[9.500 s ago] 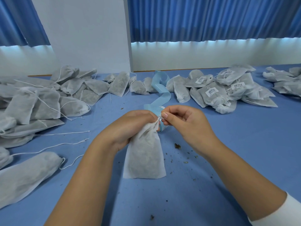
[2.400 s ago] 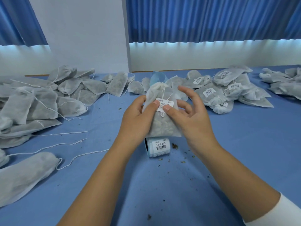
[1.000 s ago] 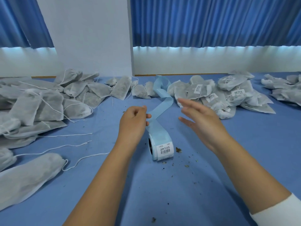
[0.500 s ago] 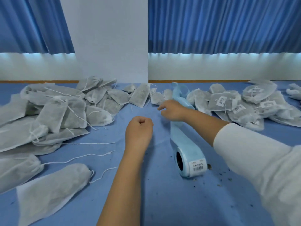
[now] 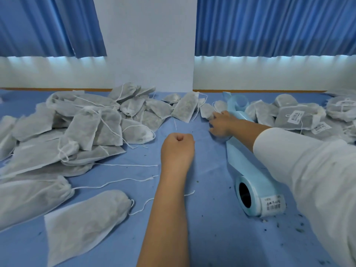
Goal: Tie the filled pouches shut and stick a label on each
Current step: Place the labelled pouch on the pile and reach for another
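Note:
My left hand rests as a closed fist on the blue table, holding nothing that I can see. My right hand reaches far across the table, over the pale blue backing strip. Its straight fingers touch a small grey filled pouch at the back. The label roll lies on its side at the near right, with one printed barcode label showing. A heap of unlabelled pouches with loose white strings lies at the left. Labelled pouches are piled at the right.
A large filled pouch lies near the front left, its string trailing toward my left forearm. Dark crumbs are scattered around the roll. A white wall and blue curtains stand behind the table's far edge.
The labelled pouch I held 2.4 s ago has left my hands. My right hand has since stretched across to the small pouches at the back. My left fist has stayed in place.

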`<state>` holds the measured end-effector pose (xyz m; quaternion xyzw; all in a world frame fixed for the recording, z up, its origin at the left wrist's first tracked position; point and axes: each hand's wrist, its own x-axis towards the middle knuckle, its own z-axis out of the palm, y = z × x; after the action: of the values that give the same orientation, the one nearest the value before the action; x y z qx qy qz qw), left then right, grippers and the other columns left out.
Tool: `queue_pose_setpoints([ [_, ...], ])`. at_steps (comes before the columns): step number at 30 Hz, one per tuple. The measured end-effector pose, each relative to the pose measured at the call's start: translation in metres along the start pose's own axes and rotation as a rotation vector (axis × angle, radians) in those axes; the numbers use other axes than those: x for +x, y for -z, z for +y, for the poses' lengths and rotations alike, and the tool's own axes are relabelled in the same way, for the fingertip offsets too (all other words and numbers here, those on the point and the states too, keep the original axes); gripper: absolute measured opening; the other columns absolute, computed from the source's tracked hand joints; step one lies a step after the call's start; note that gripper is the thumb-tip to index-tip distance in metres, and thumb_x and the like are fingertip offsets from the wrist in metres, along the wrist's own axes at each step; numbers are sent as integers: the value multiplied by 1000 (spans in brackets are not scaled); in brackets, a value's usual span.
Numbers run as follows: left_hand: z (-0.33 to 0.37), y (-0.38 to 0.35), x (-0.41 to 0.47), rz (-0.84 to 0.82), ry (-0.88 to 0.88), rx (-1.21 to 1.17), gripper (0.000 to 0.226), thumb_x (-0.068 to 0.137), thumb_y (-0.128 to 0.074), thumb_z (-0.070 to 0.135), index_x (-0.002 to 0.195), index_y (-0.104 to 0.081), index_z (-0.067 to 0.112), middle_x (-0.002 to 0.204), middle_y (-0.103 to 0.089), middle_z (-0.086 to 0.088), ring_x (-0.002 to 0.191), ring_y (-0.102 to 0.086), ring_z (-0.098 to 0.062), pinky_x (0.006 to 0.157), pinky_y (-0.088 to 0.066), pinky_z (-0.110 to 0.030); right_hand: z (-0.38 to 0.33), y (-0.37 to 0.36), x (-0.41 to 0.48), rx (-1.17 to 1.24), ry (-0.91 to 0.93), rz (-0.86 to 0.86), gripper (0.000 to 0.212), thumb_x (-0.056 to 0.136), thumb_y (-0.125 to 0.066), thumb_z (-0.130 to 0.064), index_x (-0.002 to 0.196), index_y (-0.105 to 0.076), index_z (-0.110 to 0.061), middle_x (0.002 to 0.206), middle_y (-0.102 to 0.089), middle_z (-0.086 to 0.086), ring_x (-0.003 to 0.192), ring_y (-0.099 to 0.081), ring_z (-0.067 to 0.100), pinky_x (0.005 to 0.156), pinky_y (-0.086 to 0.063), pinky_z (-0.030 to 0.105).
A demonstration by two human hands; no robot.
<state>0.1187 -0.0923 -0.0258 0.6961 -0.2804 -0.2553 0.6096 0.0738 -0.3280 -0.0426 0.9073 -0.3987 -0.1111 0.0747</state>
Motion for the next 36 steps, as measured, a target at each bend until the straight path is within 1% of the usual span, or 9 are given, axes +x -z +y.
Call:
queue_pose_setpoints([
  [7,-2,-4,0,4,13,60,8,91,-47,16,85,-51,17,86,-56,-2,77,-52,-16,66,-38,-32,9,5,-14,-8,101,112,45,100,-37,-33,142,-44,-20,149,-38,11,139,-26,30,115,-17,39],
  [14,-4,1,-1,25,9,141,12,93,-50,20,93,-60,15,99,-69,1,97,-67,-21,76,-48,-32,-4,-2,-8,-25,108,52,40,106,-26,-36,140,-44,-26,153,-33,-1,146,-6,28,114,-9,52],
  [17,-7,5,4,56,25,126,13,93,-50,20,94,-60,12,102,-70,-2,99,-68,-24,80,-49,-33,-4,-6,-1,71,10,30,54,102,-27,-47,150,-30,-22,163,-8,-2,149,5,30,119,-7,52],
  [19,-9,6,6,69,31,123,11,92,-50,19,92,-59,12,102,-70,-4,99,-68,-25,78,-49,-33,-3,-5,-2,122,4,69,60,98,-37,-50,147,-31,-16,162,-13,-1,148,-6,32,117,-19,50],
  [24,-10,4,8,41,4,139,13,94,-51,20,91,-60,11,98,-71,-4,92,-68,-25,77,-46,-32,-7,17,-26,423,110,298,26,97,-49,-25,108,-51,-2,130,-49,12,126,-40,33,103,-31,38],
  [27,-5,2,6,0,105,-83,24,99,-51,24,81,-57,11,87,-66,-7,79,-61,-25,67,-45,-31,-15,40,-67,708,200,345,29,98,-50,-15,117,-56,6,133,-50,12,128,-42,27,101,-28,22],
  [30,6,4,0,-107,303,-448,40,99,-52,46,106,-57,6,105,-68,-12,87,-68,-23,65,-55,-27,-25,55,-120,765,395,362,31,97,-53,-9,125,-59,4,140,-50,8,129,-41,13,93,-24,2],
  [32,6,9,0,-143,336,-515,53,96,-51,57,119,-54,9,107,-67,-12,90,-68,-23,69,-56,-33,-32,56,-155,799,478,303,32,98,-52,-9,129,-61,-7,141,-51,0,129,-41,4,103,-23,4],
  [36,5,12,-2,-51,285,-416,32,94,-59,47,93,-62,15,75,-65,-4,71,-65,-20,65,-54,-34,-39,45,-199,816,561,190,39,94,-45,7,124,-65,-8,132,-57,-3,125,-49,7,109,-31,14],
])
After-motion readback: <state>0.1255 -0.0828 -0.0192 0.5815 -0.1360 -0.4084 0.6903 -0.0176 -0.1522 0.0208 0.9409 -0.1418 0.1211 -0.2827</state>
